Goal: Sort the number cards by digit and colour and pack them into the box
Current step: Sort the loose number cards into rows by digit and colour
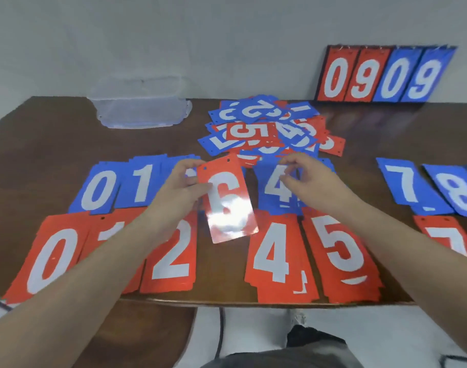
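My left hand (183,183) grips a red 6 card (228,201) by its left edge and holds it tilted above the table. My right hand (305,176) hovers over the blue 4 pile (276,185), fingers curled with fingertips near the card; whether it pinches a card is unclear. Sorted blue piles 0 (98,191), 1 (140,183), 7 (402,183) and 8 (458,191) form a back row. Red piles 0 (50,257), 2 (172,254), 4 (276,254), 5 (342,254) and 7 (450,239) line the front edge. An unsorted heap (267,127) lies behind.
A clear plastic box (139,106) stands at the back left of the brown table (54,139). A scoreboard (385,75) reading 0909 leans on the wall at the back right. The red piles hang slightly over the front edge.
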A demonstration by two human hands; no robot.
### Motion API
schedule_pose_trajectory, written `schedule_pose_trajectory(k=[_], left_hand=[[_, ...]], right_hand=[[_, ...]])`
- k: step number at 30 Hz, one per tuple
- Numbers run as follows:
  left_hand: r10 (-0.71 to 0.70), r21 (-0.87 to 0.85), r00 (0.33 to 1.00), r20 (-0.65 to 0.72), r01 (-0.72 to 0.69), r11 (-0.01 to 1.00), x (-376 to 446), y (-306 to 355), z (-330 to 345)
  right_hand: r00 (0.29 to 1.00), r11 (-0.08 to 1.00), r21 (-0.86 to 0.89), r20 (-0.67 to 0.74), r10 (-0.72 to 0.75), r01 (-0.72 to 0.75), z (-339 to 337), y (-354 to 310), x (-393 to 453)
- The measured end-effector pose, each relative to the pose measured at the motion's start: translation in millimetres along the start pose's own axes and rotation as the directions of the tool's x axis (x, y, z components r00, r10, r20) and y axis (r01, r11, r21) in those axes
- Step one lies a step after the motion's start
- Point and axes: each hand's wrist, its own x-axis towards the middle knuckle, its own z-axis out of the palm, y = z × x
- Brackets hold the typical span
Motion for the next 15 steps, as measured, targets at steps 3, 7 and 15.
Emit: schedule_pose_trajectory(k=[3,7,15], left_hand=[[-0.046,0.026,0.991,0.129,0.043,0.999,9,9,39],[-0.064,0.082,0.963,0.260,0.044,0.996,12,18,88],[-0.062,0.149,0.912,0.405,0.001,0.989,5,20,177]], right_hand=[[0.995,0.998,0.006,-0.072,0.066,-0.066,-29,24,-17],[0.977,0.985,-0.027,-0.136,0.164,-0.170,-63,52,-39],[0.946,0.971,0.076,-0.222,0.238,-0.226,-119,111,-81]])
